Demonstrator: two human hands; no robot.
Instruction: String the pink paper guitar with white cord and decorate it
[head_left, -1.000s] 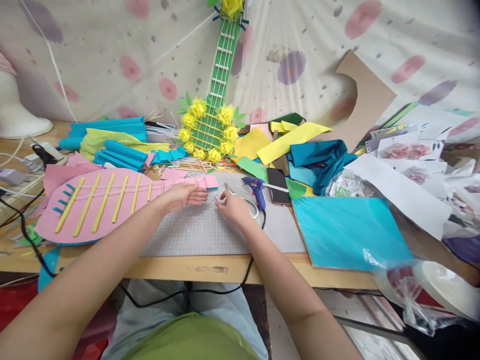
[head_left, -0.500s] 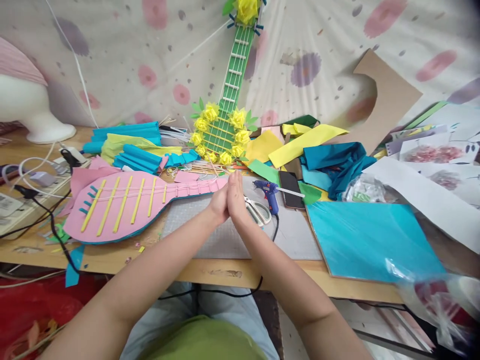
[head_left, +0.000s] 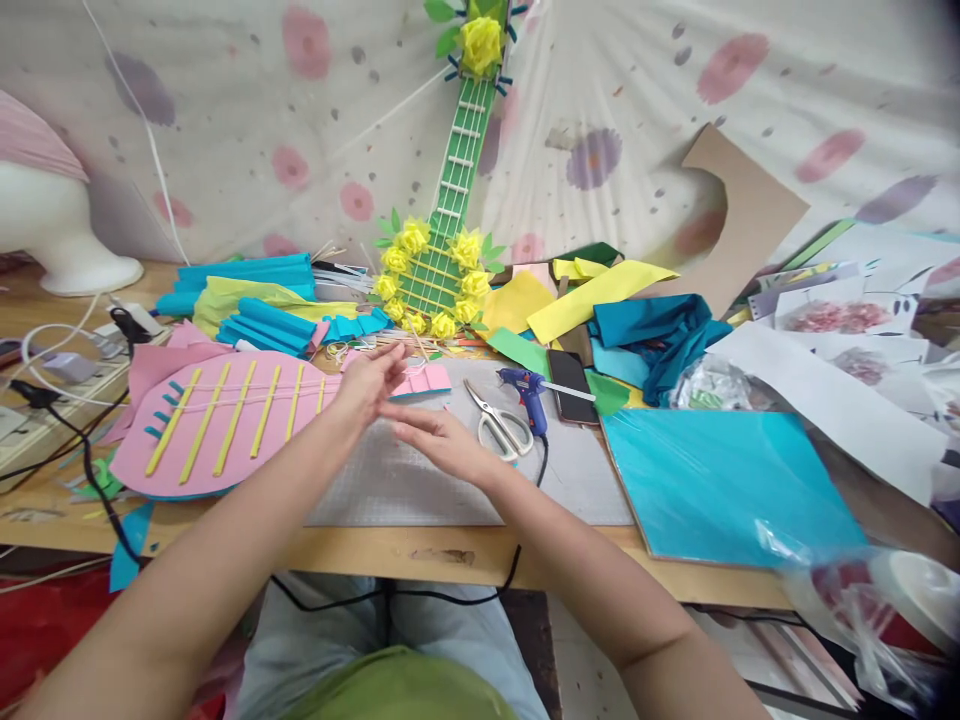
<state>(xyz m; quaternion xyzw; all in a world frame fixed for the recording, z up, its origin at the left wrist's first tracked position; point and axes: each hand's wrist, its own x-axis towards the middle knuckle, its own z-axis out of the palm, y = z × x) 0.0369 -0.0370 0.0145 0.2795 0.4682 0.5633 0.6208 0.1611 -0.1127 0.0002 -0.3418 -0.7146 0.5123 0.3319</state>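
Observation:
My left hand (head_left: 371, 383) hovers above the neck of the pink paper guitar (head_left: 206, 425), its fingers apart and nothing seen in them. Just right of it and a little lower, my right hand (head_left: 439, 440) is over the grey cutting mat (head_left: 420, 500), fingers stretched toward the left hand. The pink guitar lies flat with yellow strips and white strings, part of its neck hidden behind my left hand and forearm. Scissors (head_left: 501, 425) with white handles lie partly open right of my right hand. Beside them is a blue glue gun (head_left: 531, 400).
A green guitar (head_left: 450, 215) with yellow flowers leans at the back. A phone (head_left: 574, 385), a blue board (head_left: 727, 485) and a white paper strip (head_left: 832, 410) lie to the right. Power strips (head_left: 67, 420) and cables are at left; a black cord hangs over the front edge.
The hands, pressed palm to palm before, have separated and moved left and slightly down. The scissors and the end of the pink neck show more fully. The view has shifted slightly.

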